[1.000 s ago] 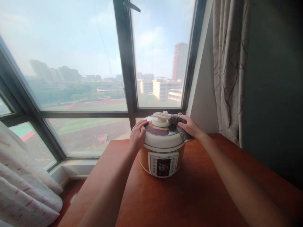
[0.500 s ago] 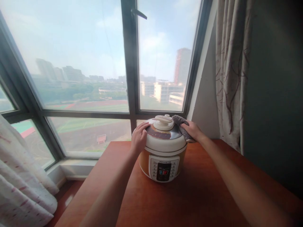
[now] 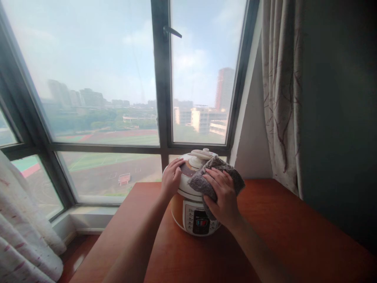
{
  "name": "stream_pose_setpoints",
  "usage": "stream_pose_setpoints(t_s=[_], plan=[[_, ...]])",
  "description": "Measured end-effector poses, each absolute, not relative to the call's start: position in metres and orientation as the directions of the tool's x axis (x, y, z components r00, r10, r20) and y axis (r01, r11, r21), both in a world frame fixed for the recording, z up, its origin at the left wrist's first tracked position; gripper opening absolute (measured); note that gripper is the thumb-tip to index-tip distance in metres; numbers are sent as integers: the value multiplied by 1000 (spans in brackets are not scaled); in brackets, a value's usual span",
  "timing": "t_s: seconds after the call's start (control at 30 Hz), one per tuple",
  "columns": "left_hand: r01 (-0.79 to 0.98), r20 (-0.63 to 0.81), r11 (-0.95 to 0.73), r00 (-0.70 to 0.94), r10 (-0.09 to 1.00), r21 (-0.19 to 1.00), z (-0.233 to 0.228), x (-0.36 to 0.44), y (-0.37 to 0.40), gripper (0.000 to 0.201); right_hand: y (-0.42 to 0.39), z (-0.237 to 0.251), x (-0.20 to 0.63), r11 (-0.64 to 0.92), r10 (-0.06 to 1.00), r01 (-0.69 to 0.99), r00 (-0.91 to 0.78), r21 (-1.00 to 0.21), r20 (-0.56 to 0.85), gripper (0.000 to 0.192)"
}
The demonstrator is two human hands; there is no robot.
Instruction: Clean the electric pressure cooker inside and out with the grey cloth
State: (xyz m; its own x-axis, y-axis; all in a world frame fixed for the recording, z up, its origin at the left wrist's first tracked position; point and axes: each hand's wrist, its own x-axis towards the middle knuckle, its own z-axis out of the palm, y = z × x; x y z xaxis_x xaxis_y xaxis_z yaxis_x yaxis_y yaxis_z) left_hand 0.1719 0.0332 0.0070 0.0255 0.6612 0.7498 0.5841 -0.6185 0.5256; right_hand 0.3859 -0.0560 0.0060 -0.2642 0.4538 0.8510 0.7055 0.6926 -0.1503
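A white and orange electric pressure cooker [image 3: 177,210] stands upright on the wooden table, its control panel [image 3: 201,222] facing me. On the left side of its lid rests my left hand [image 3: 171,179], fingers stretched out and flat. My right hand [image 3: 223,196] presses a grey cloth [image 3: 199,183] against the right front of the lid, fingers bent over the fabric. The cloth hangs down the front and hides much of the lid and the panel's upper right corner. Just behind it the white lid handle [image 3: 200,154] shows.
The reddish-brown table [image 3: 282,220] extends to both sides of the cooker. Behind it is a large window with a dark frame [image 3: 161,98]. A patterned curtain [image 3: 281,98] hangs at the right, another curtain [image 3: 26,220] at the lower left.
My right hand has brought the cloth from the lid's far right edge toward me and left, onto its front. The cloth is now spread wider. My left hand stays on the lid.
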Motion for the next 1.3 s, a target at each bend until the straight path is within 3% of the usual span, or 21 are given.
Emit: stream_pose_setpoints(t_s=[0.1, 0.17, 0.3, 0.43, 0.8, 1.03, 1.13, 1.3], plan=[[580, 744, -627, 52, 666, 520, 7, 169, 32, 43, -42, 5, 397, 715, 454, 675, -248, -184, 856, 42], [580, 744, -630, 61, 666, 517, 6, 168, 30, 43, -23, 7, 413, 708, 487, 641, -140, -295, 862, 38], [585, 750, -633, 62, 658, 507, 5, 168, 28, 42, 20, 14, 451, 563, 684, 548, 111, -619, 721, 40], [587, 760, -636, 52, 648, 501, 4, 170, 29, 42, 46, 21, 469, 468, 789, 522, 116, -713, 603, 41], [570, 761, -626, 0, 649, 533, 5, 175, 23, 41, 28, 9, 461, 433, 762, 535, 214, -726, 612, 40], [573, 756, -614, -14, 654, 543, 8, 174, 21, 39, 8, 4, 448, 538, 689, 478, 225, -694, 689, 35], [575, 759, -617, -11, 651, 538, 7, 175, 20, 39, -15, 3, 429, 621, 598, 518, 172, -589, 783, 30], [590, 760, -619, 16, 650, 517, 8, 174, 18, 41, -54, 2, 387, 664, 468, 700, -116, -262, 876, 38]])
